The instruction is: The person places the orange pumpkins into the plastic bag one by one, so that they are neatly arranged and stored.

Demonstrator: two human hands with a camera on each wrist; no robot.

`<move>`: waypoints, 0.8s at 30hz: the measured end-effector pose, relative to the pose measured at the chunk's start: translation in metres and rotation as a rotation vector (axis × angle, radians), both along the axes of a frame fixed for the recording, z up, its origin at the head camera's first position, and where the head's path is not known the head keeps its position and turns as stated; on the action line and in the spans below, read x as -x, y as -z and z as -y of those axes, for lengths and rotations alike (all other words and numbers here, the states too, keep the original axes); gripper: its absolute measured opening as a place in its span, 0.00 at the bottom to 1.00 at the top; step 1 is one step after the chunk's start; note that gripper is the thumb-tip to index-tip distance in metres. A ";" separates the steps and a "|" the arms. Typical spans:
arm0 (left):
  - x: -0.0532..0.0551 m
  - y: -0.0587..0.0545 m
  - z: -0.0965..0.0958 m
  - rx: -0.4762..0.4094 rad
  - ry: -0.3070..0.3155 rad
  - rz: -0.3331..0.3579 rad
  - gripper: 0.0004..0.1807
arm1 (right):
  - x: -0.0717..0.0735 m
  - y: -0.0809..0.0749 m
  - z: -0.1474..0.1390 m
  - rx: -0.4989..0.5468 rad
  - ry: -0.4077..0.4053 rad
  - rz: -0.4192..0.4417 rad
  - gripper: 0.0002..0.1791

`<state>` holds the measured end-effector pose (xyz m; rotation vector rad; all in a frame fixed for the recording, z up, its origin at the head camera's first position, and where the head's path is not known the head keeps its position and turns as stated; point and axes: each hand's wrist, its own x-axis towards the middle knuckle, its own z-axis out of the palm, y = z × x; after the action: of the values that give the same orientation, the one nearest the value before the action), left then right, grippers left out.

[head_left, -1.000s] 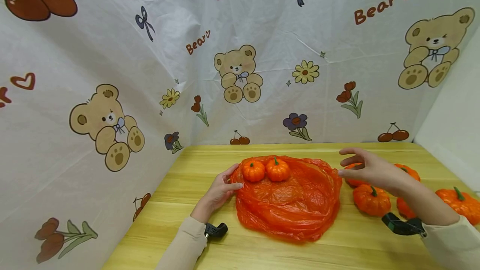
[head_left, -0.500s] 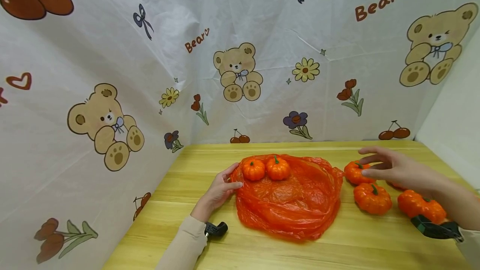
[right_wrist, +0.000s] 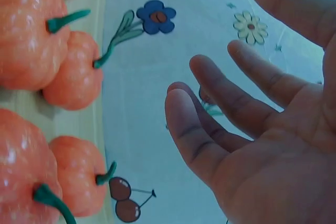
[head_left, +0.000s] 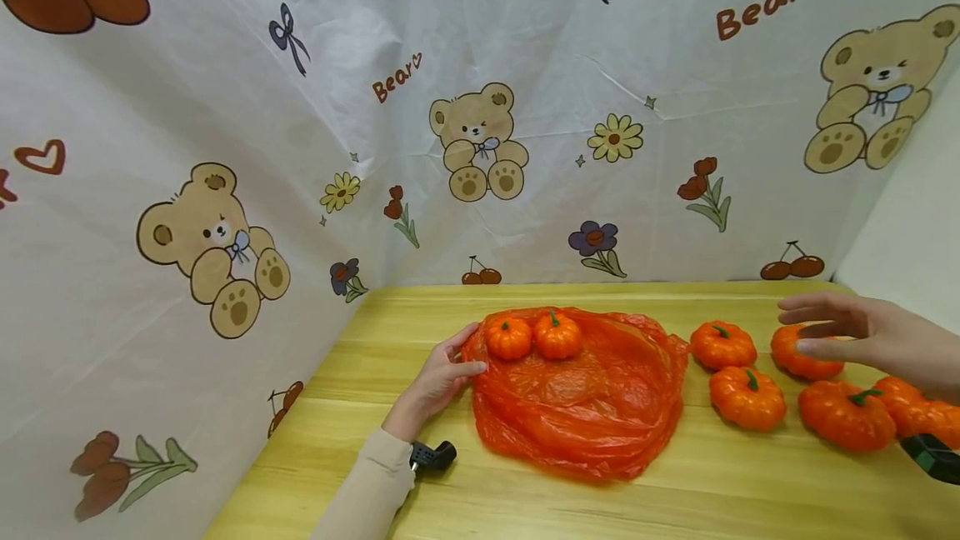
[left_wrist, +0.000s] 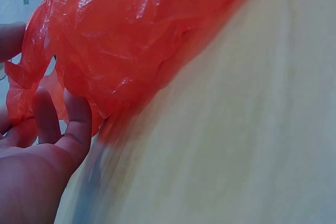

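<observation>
An orange-red plastic bag (head_left: 577,440) lies spread on the table, its mouth facing up. Two small pumpkins, one left (head_left: 509,338) and one right (head_left: 557,335), sit at its back left part. My left hand (head_left: 438,377) holds the bag's left edge between thumb and fingers; in the left wrist view the thin film (left_wrist: 121,30) passes between them. Over at the right, my right hand (head_left: 888,344) hovers with fingers spread and nothing in it, partly covering a pumpkin (head_left: 798,361). The right wrist view shows its palm (right_wrist: 278,156) apart from the pumpkins.
Several more pumpkins stand right of the bag, among them a back one (head_left: 722,346), a front one (head_left: 747,398) and a larger one (head_left: 847,417). The wooden table (head_left: 360,332) meets a bear-printed cloth (head_left: 547,232) at its back and left.
My right hand has moved right, from beside the bag's right edge to over the farther pumpkins, uncovering the nearer ones. My left hand and the bag have stayed in place.
</observation>
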<state>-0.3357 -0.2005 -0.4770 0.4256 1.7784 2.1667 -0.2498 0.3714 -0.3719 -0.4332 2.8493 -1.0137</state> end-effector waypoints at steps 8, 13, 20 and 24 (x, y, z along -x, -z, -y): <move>0.001 -0.001 0.001 -0.015 0.019 -0.013 0.51 | 0.003 0.011 -0.033 0.038 0.039 -0.060 0.28; 0.001 -0.001 0.001 -0.010 0.015 -0.011 0.51 | 0.004 0.025 -0.055 0.090 0.042 -0.123 0.27; 0.001 -0.001 0.000 0.002 0.013 -0.020 0.51 | 0.016 0.056 -0.097 0.124 0.026 -0.220 0.35; 0.001 0.001 0.000 0.003 0.005 -0.021 0.51 | 0.019 0.070 -0.112 0.174 0.011 -0.300 0.39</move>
<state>-0.3365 -0.2010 -0.4776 0.4537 1.7897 2.1635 -0.2685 0.4832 -0.4420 -0.6353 3.0328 -1.3075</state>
